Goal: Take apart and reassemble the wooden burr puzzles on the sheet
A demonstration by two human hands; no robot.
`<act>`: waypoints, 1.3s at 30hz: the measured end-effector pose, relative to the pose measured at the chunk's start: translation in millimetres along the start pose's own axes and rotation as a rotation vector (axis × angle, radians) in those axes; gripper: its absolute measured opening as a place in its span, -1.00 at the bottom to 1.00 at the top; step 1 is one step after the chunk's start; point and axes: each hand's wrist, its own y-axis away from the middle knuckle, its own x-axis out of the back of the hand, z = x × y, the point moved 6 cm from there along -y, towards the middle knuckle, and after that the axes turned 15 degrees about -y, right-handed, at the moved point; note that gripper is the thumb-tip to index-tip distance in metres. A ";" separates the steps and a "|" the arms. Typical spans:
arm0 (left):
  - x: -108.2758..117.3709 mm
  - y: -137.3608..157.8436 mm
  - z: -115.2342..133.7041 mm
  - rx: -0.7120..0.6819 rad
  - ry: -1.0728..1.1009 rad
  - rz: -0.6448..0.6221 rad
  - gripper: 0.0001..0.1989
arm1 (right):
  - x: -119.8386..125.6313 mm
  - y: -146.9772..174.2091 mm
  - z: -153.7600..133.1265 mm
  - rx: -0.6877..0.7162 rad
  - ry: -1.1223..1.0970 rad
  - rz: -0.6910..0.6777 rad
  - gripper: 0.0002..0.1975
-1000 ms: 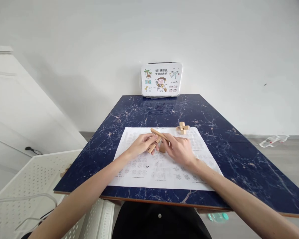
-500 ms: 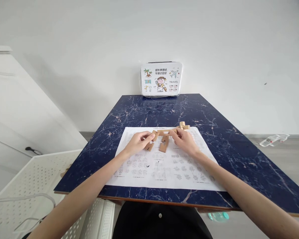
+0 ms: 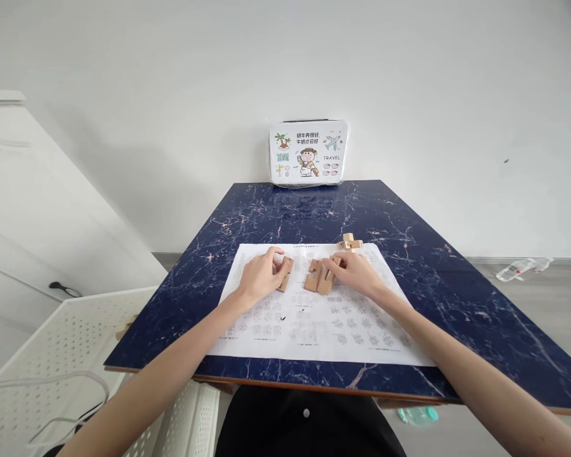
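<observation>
My left hand (image 3: 262,274) is on the left half of the printed sheet, its fingers closed on a notched wooden puzzle piece (image 3: 284,283). A second notched wooden piece (image 3: 312,277) lies untouched between my hands. Just right of it, my right hand (image 3: 354,270) grips a slotted wooden piece (image 3: 326,283) by its upper end. Beyond my right hand, a cross-shaped cluster of wooden pieces (image 3: 349,242) sits at the top edge of the sheet. My fingers cover parts of both held pieces.
The printed paper sheet (image 3: 309,339) with small diagrams lies on a dark blue marbled table (image 3: 309,222). A white cartoon-printed case (image 3: 308,152) leans against the wall at the back. A white perforated cart (image 3: 47,343) stands left; plastic bottles (image 3: 516,270) lie on the floor right.
The slotted piece, which was held sideways between my hands, is now lower, slanted beside the middle piece in my right hand. My left hand has come away from it, slightly to the left.
</observation>
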 end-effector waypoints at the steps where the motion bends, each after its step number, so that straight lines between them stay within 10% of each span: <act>1: 0.0 0.7 0.4 -0.007 -0.029 0.003 -0.69 | -0.8 1.0 0.9 0.005 0.037 0.034 -0.53; 9: 2.4 5.1 17.5 -0.259 0.057 0.095 -0.73 | -11.2 11.1 -1.1 0.056 0.157 0.081 -0.68; 19: -2.8 14.6 37.0 -0.422 -0.002 -0.156 -0.32 | -35.8 20.1 -27.1 0.161 -0.233 -0.259 -0.74; 33: -2.3 -5.6 -34.7 0.059 -0.449 0.193 -0.67 | -37.9 22.3 -26.9 0.161 -0.188 -0.255 -0.83; 39: 7.3 0.4 -4.4 -0.195 -0.332 0.254 -0.71 | -38.6 23.8 -29.1 0.167 -0.185 -0.256 -0.84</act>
